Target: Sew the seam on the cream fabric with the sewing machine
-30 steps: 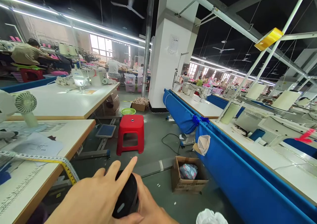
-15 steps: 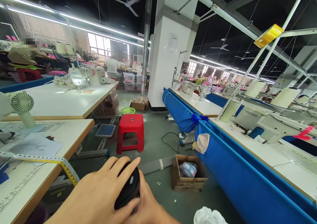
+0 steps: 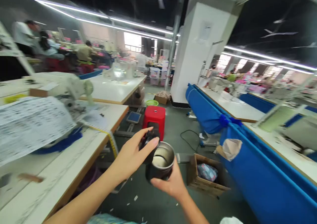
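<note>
My right hand (image 3: pixel 170 184) grips a dark metal cup (image 3: pixel 160 163) from below, holding it upright with its mouth uncovered and a shiny steel inside showing. My left hand (image 3: pixel 131 154) holds the cup's black lid (image 3: pixel 148 144) between thumb and fingers, lifted just off the rim at the cup's left side. Both hands are over the grey floor, in the aisle between the tables.
A white work table (image 3: pixel 61 171) with papers, a small fan and a yellow tape measure (image 3: pixel 109 136) lies at my left. A red stool (image 3: pixel 155 118) stands ahead. A cardboard box (image 3: pixel 205 179) sits by the blue-skirted tables (image 3: pixel 250 171) at right. People work far behind.
The lid has come off the cup and my left hand has lifted it aside. The view has swung left and the hands have risen further into the picture.
</note>
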The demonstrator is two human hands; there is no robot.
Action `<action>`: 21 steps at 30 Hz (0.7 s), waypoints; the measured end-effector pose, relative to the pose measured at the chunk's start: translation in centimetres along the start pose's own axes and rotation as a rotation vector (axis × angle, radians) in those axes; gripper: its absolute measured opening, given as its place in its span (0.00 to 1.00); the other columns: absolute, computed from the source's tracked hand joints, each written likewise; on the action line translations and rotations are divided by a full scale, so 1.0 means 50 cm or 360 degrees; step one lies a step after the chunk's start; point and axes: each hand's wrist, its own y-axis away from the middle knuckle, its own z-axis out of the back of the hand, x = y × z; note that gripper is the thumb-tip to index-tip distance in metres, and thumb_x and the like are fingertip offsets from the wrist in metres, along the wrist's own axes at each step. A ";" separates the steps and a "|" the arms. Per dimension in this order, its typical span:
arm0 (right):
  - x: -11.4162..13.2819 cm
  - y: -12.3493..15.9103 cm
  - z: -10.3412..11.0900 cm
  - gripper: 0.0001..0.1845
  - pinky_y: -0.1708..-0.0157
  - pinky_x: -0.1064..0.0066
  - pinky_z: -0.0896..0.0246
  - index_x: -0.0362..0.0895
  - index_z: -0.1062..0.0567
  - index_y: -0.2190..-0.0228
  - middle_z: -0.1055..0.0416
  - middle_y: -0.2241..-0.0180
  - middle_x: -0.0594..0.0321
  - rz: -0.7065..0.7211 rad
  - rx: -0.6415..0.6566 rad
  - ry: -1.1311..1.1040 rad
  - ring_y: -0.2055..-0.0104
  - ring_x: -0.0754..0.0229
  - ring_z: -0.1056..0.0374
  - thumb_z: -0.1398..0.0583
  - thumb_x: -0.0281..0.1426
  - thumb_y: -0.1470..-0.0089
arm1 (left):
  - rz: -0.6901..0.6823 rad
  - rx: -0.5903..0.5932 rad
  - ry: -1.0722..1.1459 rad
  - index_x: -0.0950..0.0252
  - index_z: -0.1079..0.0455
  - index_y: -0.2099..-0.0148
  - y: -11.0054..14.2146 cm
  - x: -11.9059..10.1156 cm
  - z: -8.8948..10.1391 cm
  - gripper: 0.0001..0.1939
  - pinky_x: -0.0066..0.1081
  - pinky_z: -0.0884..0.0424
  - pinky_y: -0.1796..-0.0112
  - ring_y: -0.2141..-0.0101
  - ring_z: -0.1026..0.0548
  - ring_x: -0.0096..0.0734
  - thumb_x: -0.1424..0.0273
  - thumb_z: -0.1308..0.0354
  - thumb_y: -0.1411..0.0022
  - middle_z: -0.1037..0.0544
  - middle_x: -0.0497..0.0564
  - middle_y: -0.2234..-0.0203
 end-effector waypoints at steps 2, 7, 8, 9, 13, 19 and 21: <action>-0.001 -0.001 0.007 0.43 0.43 0.56 0.38 0.46 0.39 0.45 0.29 0.48 0.49 -0.0037 0.0016 -0.0002 0.46 0.49 0.31 0.28 0.41 0.59 | 0.0274 -0.0026 0.0509 0.63 0.30 0.44 -0.004 0.009 0.011 0.30 0.43 0.29 0.47 0.46 0.28 0.50 0.47 0.46 0.39 0.25 0.56 0.48; -0.012 0.000 0.027 0.45 0.42 0.51 0.40 0.45 0.39 0.44 0.30 0.46 0.46 -0.0104 0.0019 0.0106 0.45 0.45 0.32 0.27 0.41 0.59 | 0.0860 -0.0074 0.1420 0.69 0.32 0.44 0.015 0.039 0.050 0.30 0.42 0.21 0.73 0.59 0.21 0.53 0.51 0.60 0.30 0.23 0.65 0.54; -0.016 0.001 0.030 0.45 0.42 0.50 0.40 0.44 0.39 0.43 0.30 0.47 0.46 -0.0112 0.0012 0.0140 0.45 0.45 0.32 0.27 0.41 0.59 | 0.0877 -0.0106 0.1495 0.70 0.33 0.44 0.023 0.048 0.060 0.30 0.41 0.21 0.74 0.59 0.20 0.54 0.51 0.61 0.29 0.23 0.65 0.53; -0.018 0.001 0.032 0.46 0.43 0.50 0.39 0.44 0.39 0.43 0.30 0.47 0.46 -0.0116 0.0011 0.0174 0.45 0.45 0.32 0.27 0.41 0.59 | 0.0888 -0.0140 0.1535 0.70 0.33 0.43 0.032 0.058 0.070 0.30 0.41 0.21 0.75 0.58 0.20 0.54 0.51 0.61 0.29 0.23 0.65 0.53; -0.018 -0.001 0.033 0.43 0.44 0.51 0.39 0.44 0.37 0.45 0.30 0.48 0.47 -0.0104 0.0045 0.0308 0.46 0.45 0.31 0.27 0.39 0.60 | 0.0945 -0.0220 0.1535 0.69 0.33 0.43 0.070 0.105 0.113 0.31 0.41 0.21 0.74 0.56 0.21 0.56 0.50 0.61 0.29 0.23 0.65 0.52; 0.025 -0.014 0.004 0.47 0.44 0.53 0.38 0.45 0.38 0.42 0.29 0.49 0.50 -0.0028 0.0159 0.0420 0.47 0.44 0.31 0.26 0.36 0.61 | 0.1132 -0.0215 0.1422 0.68 0.33 0.45 0.122 0.163 0.159 0.31 0.41 0.21 0.73 0.55 0.22 0.55 0.47 0.58 0.31 0.23 0.63 0.53; 0.042 -0.022 -0.016 0.49 0.43 0.53 0.39 0.47 0.40 0.40 0.30 0.47 0.51 0.0004 0.0272 0.0387 0.46 0.44 0.31 0.26 0.36 0.60 | 0.1159 -0.0195 0.1432 0.66 0.34 0.45 0.131 0.176 0.169 0.30 0.40 0.21 0.73 0.54 0.22 0.55 0.46 0.55 0.32 0.23 0.61 0.52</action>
